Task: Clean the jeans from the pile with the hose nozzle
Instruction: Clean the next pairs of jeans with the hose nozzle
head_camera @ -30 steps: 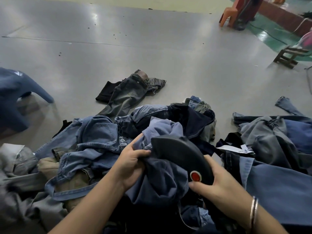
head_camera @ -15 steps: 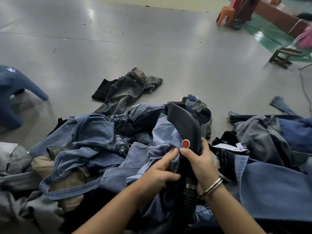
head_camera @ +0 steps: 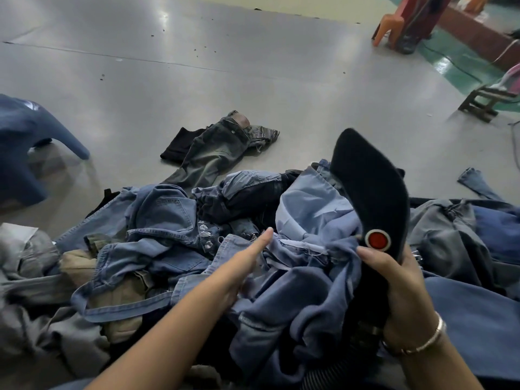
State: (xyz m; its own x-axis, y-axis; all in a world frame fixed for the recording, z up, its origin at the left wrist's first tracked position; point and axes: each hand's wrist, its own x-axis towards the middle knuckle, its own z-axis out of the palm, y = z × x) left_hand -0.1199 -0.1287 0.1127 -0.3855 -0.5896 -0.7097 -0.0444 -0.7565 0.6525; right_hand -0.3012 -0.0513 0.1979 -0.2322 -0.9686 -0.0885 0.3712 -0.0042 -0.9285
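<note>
**Nozzle lifted up over the jeans pile**

Head view: The black hose nozzle (head_camera: 374,198) now points up and away, with its tip high above the pile. Half a second ago it leaned lower into the clothes. The right hand (head_camera: 399,280) grips the nozzle low down, fingers curled round it just under the round red button (head_camera: 377,240). A thin bangle (head_camera: 427,340) sits on that wrist. The ribbed hose (head_camera: 334,375) runs down from the nozzle near the bottom edge.

The left hand (head_camera: 242,263) has let go. Before, it pinched the cloth beside the nozzle. Now its fingers are straight and lie flat on the light blue jeans (head_camera: 309,220), with one finger pointing forward. The two hands are apart.

The light blue jeans lie on top of the pile of jeans (head_camera: 157,229), touching the nozzle and the right hand. The pile spreads from left to right across the grey floor (head_camera: 253,80). There are too many jeans in it to count.

One dark pair of jeans (head_camera: 213,147) lies alone on the floor behind the pile. One blue plastic stool (head_camera: 25,142) stands at the left. One orange chair (head_camera: 389,26) stands far back. One small wooden stool (head_camera: 484,101) is at the right.
</note>
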